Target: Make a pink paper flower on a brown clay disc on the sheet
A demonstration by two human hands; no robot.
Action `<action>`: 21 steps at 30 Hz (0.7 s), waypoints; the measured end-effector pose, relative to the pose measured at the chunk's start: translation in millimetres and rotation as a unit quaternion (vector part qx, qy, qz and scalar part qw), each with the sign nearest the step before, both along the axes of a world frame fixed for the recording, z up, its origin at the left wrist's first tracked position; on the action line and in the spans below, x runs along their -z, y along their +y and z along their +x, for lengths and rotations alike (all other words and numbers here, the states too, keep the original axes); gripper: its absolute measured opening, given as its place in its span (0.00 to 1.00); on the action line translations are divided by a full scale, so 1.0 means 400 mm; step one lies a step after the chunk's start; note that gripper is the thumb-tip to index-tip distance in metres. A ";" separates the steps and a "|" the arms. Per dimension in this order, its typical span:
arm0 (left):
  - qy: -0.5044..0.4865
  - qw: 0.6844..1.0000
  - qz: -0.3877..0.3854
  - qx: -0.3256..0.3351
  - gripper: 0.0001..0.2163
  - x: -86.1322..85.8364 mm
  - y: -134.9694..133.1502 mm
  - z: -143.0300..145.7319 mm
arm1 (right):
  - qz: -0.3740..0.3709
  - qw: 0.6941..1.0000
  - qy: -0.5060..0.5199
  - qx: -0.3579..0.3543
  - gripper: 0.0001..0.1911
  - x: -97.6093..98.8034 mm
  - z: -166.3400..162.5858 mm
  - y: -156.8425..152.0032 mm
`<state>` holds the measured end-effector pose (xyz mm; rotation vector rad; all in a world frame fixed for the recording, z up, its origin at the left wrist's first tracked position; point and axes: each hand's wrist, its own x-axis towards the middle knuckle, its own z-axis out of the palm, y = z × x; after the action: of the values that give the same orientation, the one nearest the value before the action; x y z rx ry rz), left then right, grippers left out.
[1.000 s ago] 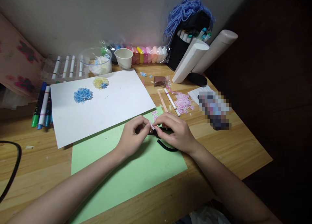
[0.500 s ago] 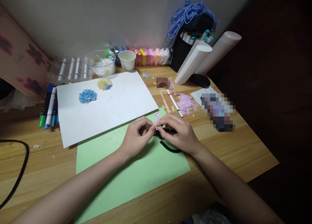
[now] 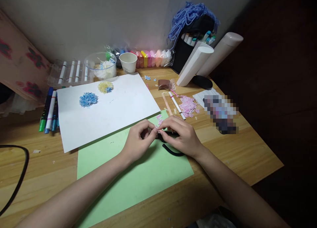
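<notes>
My left hand (image 3: 140, 137) and my right hand (image 3: 183, 134) meet over a green sheet (image 3: 119, 178), fingertips pinched together. Between them is a tiny pale pink scrap (image 3: 157, 128), gripped from both sides; its exact shape is too small to make out. Under my right hand lies a black-handled tool (image 3: 173, 151), mostly hidden, with a curved loop showing. Just beyond my fingertips, small pink scraps (image 3: 159, 118) rest on the green sheet. A larger heap of pink scraps (image 3: 188, 105) sits on the table to the right, beside a white marker (image 3: 177, 105) and a flat wooden stick (image 3: 167, 103).
A white sheet (image 3: 106, 122) bears a blue clump (image 3: 88, 99) and a yellow clump (image 3: 105, 87). Behind stand a clear bowl (image 3: 101, 67), a paper cup (image 3: 128, 62) and wrapped coloured clay (image 3: 153, 58). White tubes (image 3: 195, 64) lean by a black pen holder (image 3: 182, 53). Markers (image 3: 51, 110) lie left.
The view has shifted very slightly. Both hands stay in nearly the same place, still pinching the pale pink scrap.
</notes>
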<state>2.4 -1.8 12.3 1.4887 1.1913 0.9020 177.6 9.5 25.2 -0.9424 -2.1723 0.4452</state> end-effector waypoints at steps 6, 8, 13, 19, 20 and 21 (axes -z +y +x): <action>0.014 1.000 0.010 -0.008 0.08 0.001 -0.001 0.003 | 0.003 1.000 0.004 -0.001 0.04 0.001 -0.002 0.001; 0.016 1.000 0.010 -0.010 0.07 0.002 -0.001 0.003 | -0.001 1.000 0.003 0.001 0.04 0.004 -0.003 0.001; 0.014 1.000 0.009 -0.005 0.08 0.001 0.000 0.001 | -0.006 1.000 0.005 0.004 0.03 0.005 -0.003 0.000; 0.010 1.000 0.010 -0.001 0.10 -0.001 -0.001 -0.001 | 0.002 1.000 0.006 0.008 0.03 -0.002 -0.004 -0.001; 0.012 1.000 0.010 -0.003 0.10 -0.001 -0.001 -0.001 | 0.003 1.000 0.006 0.008 0.03 -0.002 -0.004 -0.001; 0.015 1.000 0.010 -0.004 0.10 -0.001 -0.001 0.000 | 0.003 1.000 0.006 0.008 0.03 -0.002 -0.004 -0.001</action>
<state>2.3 -2.1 12.5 1.5187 1.2135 0.9024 175.9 9.3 25.9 -0.9520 -2.1518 0.4355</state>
